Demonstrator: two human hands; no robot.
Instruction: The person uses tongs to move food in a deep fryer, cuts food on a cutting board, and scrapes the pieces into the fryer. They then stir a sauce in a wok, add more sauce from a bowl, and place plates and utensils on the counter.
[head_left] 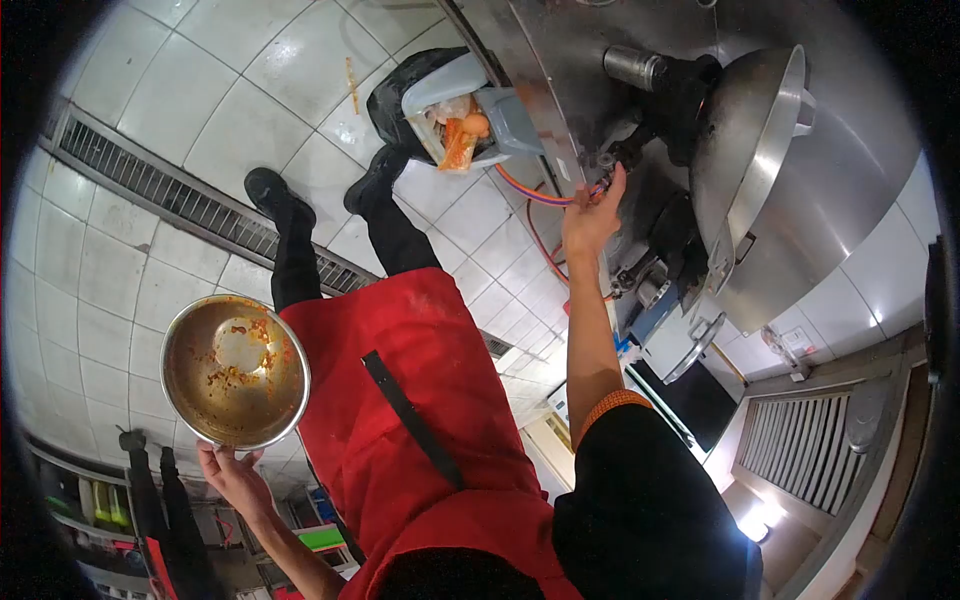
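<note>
A steel mixing bowl (190, 345) hangs over the floor at the left, its inside smeared with orange-red food bits. My left hand (238, 480) grips it by the near rim, fingers partly hidden beneath. On the other side my right arm reaches out to the stove, where my right hand (592, 222) closes its fingers around a gas valve (606, 165). An orange and purple gas hose (535, 192) runs to that spot. Beyond the valve, a large steel wok (750, 150) sits tilted in this view over a black burner (690, 110).
A grey bin (425, 100) with food scraps and a black liner stands on the tiled floor by the stove. A drain grate (150, 180) crosses the tiles. Behind at lower left, another person's legs (165, 500) show beside shelves. A louvred panel (795, 450) is at right.
</note>
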